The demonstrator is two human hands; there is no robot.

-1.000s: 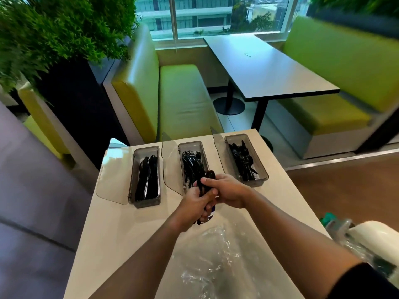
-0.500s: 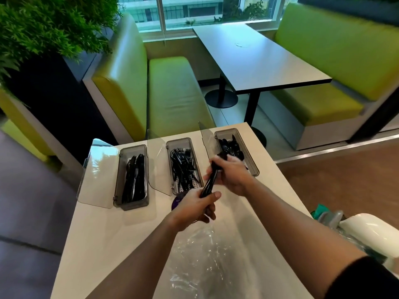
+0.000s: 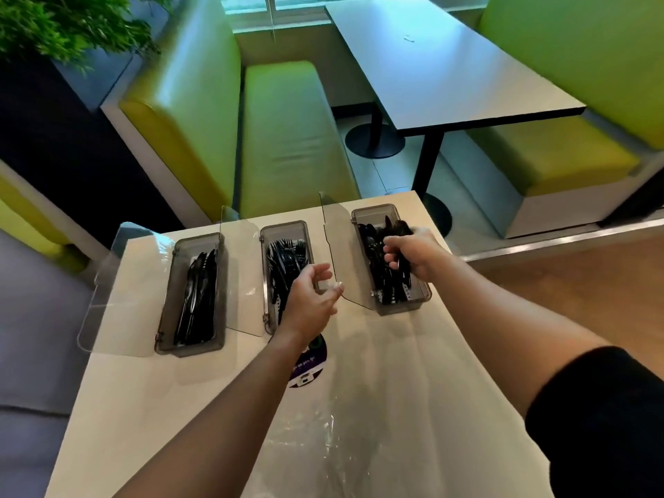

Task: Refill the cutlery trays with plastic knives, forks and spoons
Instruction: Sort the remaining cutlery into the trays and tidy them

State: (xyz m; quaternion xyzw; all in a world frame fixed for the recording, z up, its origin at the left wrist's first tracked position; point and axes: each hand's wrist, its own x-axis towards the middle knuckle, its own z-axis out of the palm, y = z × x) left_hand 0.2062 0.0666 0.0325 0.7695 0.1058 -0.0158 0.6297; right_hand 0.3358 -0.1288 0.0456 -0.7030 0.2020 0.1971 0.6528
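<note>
Black plastic predominates: the bundle of spoons [image 3: 398,228] is gripped in the right hand [image 3: 413,255], whose fingers are curled round the handles. The hand holds the bundle directly over the spoon tray [image 3: 399,307], which sits at 1 o'clock on the white counter [image 3: 143,407]. That tray already contains a layer of spoons; its clear lid [image 3: 341,246] stands open on the 9 o'clock side.

The left hand [image 3: 310,300] holds nothing. Its fingers are loosely spread and slightly curled, and it hovers over the near end of the fork tray [image 3: 284,226] at 12 o'clock, just beside the open lid. The forks [image 3: 284,257] lie beneath it. The knife tray [image 3: 190,348] at 11 o'clock holds knives [image 3: 197,300] and is well apart from both hands.

Governing relation: the spoon tray's long axis runs 12 to 6 o'clock, leaning slightly towards 11 to 5. The bundle appears to lie close to that same line, so the tray is straight below the right hand, with no turn needed. The right hand is plainly the nearer; the left hand is on the far side of the lid.

Assessment: the step in hand is depositing spoons, and it calls only for lowering and release. A clear bag [image 3: 323,454] lies crumpled at 6 o'clock; whether it holds more cutlery cannot be told.
</note>
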